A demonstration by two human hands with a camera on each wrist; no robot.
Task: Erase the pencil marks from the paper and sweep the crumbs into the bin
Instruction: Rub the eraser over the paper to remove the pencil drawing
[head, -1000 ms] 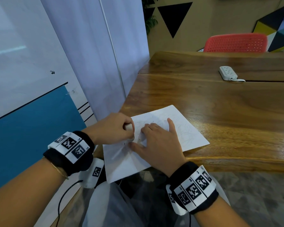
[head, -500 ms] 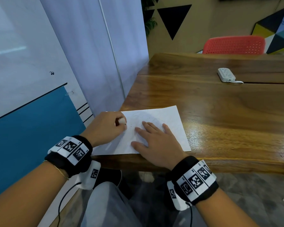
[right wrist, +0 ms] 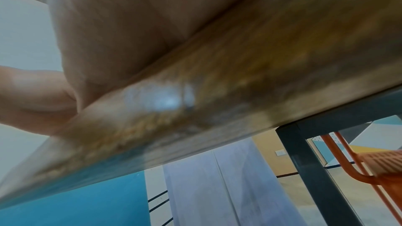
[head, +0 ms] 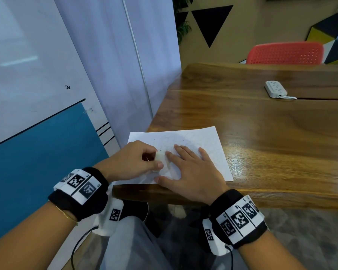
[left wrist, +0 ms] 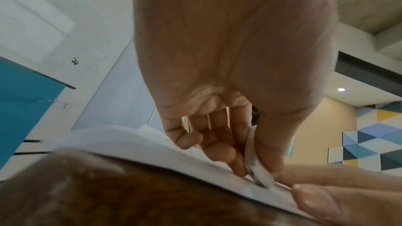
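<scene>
Since half a second ago the left hand (head: 133,160) has moved rightward with the eraser (head: 161,156), now just beside the right hand's index finger; a second ago the sheet overhung the table edge at an angle, now it lies square on the near left corner. Left hand: thumb and fingers clamped on the white eraser, its lower end pressed to the paper (head: 201,137), confirmed in the left wrist view (left wrist: 259,173). Right hand (head: 193,172): flat on the sheet, fingers straight and slightly spread, thumb at the near edge of the wooden table (head: 271,145). Faint pencil lines remain on the far half of the paper; a few dark specks lie near the eraser. No legible writing anywhere; the wristbands (head: 80,187) carry black-and-white square marker codes only. A white power strip (head: 275,89) sits well apart on the far side; a red perforated chair (head: 285,53) stands behind the table. The bin is not identifiable in any view.
</scene>
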